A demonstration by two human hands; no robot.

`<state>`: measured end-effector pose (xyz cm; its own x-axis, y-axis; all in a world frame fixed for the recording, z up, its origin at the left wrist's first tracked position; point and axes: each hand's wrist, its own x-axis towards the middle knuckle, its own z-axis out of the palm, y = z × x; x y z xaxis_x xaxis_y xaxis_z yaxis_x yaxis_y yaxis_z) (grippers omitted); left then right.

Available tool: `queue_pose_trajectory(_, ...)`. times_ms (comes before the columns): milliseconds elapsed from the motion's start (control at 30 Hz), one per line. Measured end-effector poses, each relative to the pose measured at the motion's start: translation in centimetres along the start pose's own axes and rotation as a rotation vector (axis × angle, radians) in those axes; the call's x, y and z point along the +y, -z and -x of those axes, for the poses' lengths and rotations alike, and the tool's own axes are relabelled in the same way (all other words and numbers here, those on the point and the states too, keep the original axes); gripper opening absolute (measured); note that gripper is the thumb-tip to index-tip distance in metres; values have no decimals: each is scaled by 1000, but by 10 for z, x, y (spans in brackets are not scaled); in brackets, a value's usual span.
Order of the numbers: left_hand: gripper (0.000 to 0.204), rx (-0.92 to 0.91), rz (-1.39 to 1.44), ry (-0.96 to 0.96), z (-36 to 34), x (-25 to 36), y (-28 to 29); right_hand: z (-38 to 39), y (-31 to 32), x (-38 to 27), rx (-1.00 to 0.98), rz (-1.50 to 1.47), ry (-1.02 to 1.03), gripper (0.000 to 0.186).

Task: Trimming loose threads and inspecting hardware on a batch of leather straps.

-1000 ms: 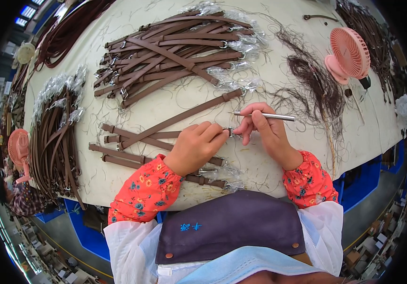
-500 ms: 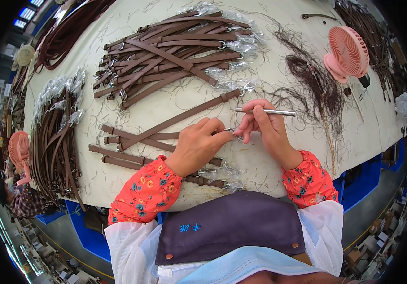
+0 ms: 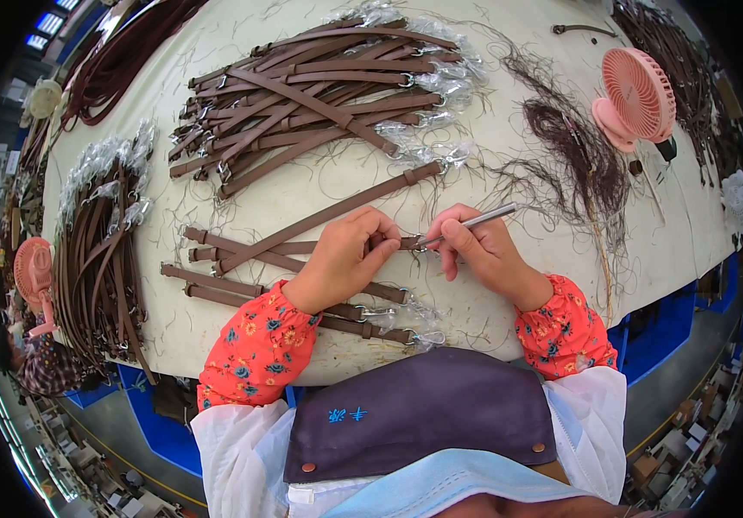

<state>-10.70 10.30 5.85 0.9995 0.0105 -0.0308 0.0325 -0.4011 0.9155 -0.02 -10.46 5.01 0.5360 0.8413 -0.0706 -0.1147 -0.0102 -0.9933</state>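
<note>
Silver rod (image 3: 492, 214) in right fingers (image 3: 459, 235), strap (image 3: 410, 243) just beside

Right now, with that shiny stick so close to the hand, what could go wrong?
The metal rod in the right hand is near the left hand, so a slip might poke its fingers. One long brown strap crosses other straps, so tugging one could drag another. Loose dark threads lie on the table too, and might tangle.

One wide, head-worn fisheye view from close above, downward onto the hands (image 3: 482, 249) and tabletop (image 3: 665, 224).
</note>
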Motion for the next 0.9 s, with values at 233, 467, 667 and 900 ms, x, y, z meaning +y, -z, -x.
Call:
queue_pose_trajectory(233,7,-9,26,-9,1,-1,-1,0,-1,0,-12,7,-6,31)
queue_pose_trajectory(467,6,-25,13,-51,2,-5,-1,-1,-1,-1,-17,47,5,33)
queue_pose_trajectory(667,8,-139,32,-86,1,-7,4,0,-1,-1,-14,39,-2,33)
queue_pose_trajectory(900,13,64,65,0,-2,0,-5,1,2,0,66,-37,25,35)
